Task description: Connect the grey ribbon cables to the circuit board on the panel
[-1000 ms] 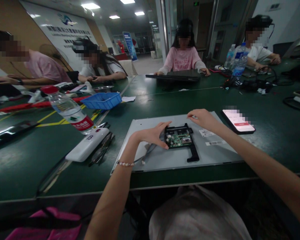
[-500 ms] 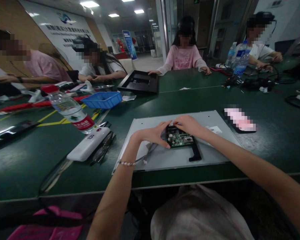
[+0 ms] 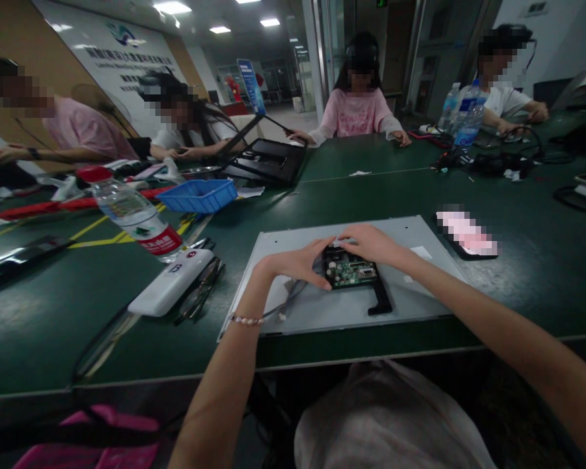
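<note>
A grey metal back panel (image 3: 410, 293) lies flat on the green table in front of me. On it sits a black plastic frame holding a small green circuit board (image 3: 351, 272). My left hand (image 3: 293, 262) curls round the board's left edge, thumb and fingers touching the frame. My right hand (image 3: 371, 242) rests on the board's far edge, its fingers pinched on a small pale strip (image 3: 344, 242) there. A thin grey cable (image 3: 286, 305) trails from under my left hand across the panel.
A white flat device (image 3: 170, 282) and a water bottle (image 3: 134, 216) lie to the left, with a blue tray (image 3: 200, 195) behind. A phone (image 3: 466, 234) lies to the right. Across the table a person tilts a black monitor shell (image 3: 268, 159); other people sit around.
My right hand came in from the panel's far right to the board's far edge and stayed there. Across the table, the person moved the black shell left and lifted a part off it.
</note>
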The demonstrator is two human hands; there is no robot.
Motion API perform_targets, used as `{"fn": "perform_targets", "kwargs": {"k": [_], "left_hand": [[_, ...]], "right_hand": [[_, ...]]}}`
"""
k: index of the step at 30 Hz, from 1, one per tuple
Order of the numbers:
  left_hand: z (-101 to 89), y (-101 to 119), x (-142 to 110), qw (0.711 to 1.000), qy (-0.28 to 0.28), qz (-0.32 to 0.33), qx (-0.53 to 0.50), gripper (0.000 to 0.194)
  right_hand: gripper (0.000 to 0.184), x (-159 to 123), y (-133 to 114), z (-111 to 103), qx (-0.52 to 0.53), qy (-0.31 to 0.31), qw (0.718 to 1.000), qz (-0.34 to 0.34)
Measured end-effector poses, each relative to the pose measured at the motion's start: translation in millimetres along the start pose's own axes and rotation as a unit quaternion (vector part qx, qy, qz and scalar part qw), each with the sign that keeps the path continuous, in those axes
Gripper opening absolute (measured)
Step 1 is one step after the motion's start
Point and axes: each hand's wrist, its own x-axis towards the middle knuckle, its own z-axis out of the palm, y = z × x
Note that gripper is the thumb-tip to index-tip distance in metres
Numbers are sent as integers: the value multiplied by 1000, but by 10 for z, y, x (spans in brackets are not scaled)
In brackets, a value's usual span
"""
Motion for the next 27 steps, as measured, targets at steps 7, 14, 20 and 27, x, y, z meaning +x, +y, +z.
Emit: {"fn": "perform_targets", "kwargs": {"k": [7, 14, 20, 27], "left_hand": [[-24, 54, -37, 1000, 9, 12, 7, 118], [-3, 360, 26, 996, 39, 82, 12, 97], [94, 514, 168, 988, 54, 144, 6, 66], [150, 509, 201, 988, 41, 149, 6, 55]], "right_hand": [[27, -405, 316, -490, -11, -6, 998, 55], [32, -919, 826, -536, 64, -44, 981, 179], [28, -914, 786, -512, 81, -80, 979, 168], [16, -917, 725, -563, 115, -83, 967, 211]]}}
